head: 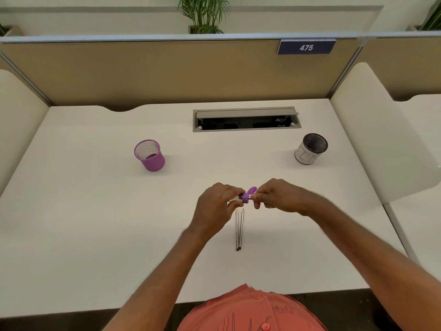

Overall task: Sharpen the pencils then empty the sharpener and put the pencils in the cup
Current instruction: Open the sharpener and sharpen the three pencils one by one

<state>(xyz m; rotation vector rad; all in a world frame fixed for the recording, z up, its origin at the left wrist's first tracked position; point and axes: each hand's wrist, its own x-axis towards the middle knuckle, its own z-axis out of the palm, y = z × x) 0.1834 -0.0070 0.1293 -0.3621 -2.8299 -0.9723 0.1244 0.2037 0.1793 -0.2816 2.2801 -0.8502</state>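
Your left hand (216, 206) grips the purple sharpener (246, 196) with curled fingers, just above the desk (95, 223), and its hinged lid stands flipped open toward the far side. Your right hand (276, 194) pinches something thin and dark at the sharpener's mouth, most likely a third pencil, though almost none of it shows between your fingers, so I cannot tell how deep it sits. If you are sharpening, hold the sharpener steady and turn the pencil with the right fingertips, pushing straight along its axis so the lead does not snap; with the lid up, keep the opening level or shavings may spill onto the desk. Two pencils (239, 229) lie side by side just below your hands, tips pointing away from you and already showing points, so keep your wrists from dragging across them. The purple mesh cup (150, 155) stands well apart to the far left and the dark cup (311, 149) well apart to the far right, with open desk between them and your hands, so either is an easy reach. Beyond them the cable tray (245, 120) is open in the desk; keep shavings and pencils clear of it.
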